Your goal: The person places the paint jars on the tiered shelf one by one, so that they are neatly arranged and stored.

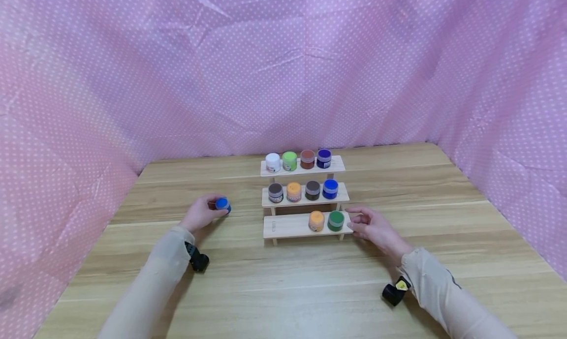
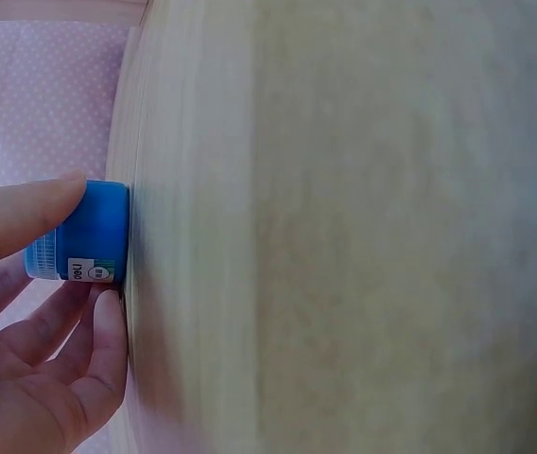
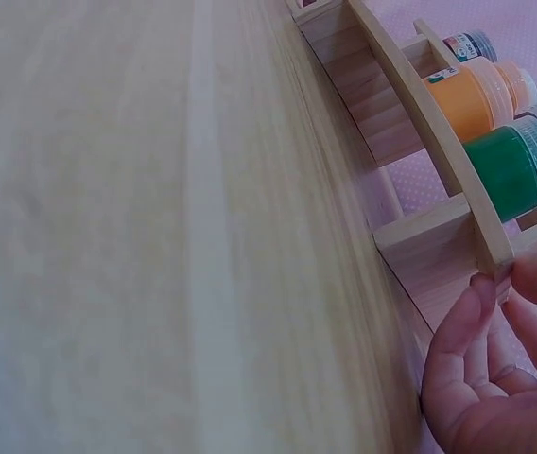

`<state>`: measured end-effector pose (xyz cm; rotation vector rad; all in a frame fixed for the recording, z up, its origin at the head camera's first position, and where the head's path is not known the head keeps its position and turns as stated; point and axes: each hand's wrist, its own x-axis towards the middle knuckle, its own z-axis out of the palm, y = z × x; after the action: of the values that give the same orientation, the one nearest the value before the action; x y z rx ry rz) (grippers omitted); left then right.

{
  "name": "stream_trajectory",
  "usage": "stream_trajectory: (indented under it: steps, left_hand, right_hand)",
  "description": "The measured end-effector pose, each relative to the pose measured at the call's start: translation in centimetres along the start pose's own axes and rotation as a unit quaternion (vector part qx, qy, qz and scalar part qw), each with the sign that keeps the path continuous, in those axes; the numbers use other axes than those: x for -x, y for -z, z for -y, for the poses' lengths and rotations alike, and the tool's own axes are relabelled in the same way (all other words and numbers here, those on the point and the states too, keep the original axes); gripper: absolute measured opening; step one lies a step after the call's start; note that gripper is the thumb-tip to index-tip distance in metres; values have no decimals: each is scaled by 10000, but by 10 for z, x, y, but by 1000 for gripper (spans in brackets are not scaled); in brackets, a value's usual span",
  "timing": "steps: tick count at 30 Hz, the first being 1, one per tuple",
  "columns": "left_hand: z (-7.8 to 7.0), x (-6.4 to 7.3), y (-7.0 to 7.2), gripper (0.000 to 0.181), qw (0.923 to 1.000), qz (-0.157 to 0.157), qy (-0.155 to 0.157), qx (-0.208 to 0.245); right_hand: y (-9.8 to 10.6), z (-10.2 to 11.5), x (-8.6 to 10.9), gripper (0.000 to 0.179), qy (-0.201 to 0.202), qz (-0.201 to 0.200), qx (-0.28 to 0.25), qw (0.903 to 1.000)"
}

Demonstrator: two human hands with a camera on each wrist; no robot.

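A small blue paint jar [image 1: 223, 205] is on the table left of a three-tier wooden display stand [image 1: 290, 226]. My left hand [image 1: 200, 215] pinches that jar between thumb and fingers; the left wrist view shows its label and its base right at the tabletop. With my right hand [image 1: 375, 231] I pinch the right end of the stand's lowest shelf, thumb above and fingers below in the right wrist view. Beside those fingers stands a green paint jar [image 1: 336, 221], with an orange paint jar [image 1: 316, 221] to its left on the same shelf.
The middle shelf [image 1: 267, 197] bears several paint jars: dark brown, orange, another dark one and blue. White, light green, red-brown and dark violet jars stand on the top shelf [image 1: 338, 164]. Pink dotted cloth [image 1: 283, 73] hangs behind the wooden table [image 1: 274, 290] and along its sides.
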<state>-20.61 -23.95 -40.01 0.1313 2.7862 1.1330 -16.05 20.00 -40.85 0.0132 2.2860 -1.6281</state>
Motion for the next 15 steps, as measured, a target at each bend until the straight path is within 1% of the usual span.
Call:
stream_trajectory:
  steps: [7,9,15]
  left_hand:
    - [1,0,0,47,10000,-8,-2,-5]
    - [0,0,0,47,10000,-16,-39,-22]
    - [0,1,-1,45,10000,-20,30,-17]
  right_hand:
    - [0,0,0,49,6,-67,79,9999]
    - [0,0,0,49,17,-77,56,10000]
    - [-1,0,0,51,59,-88,-101,9999]
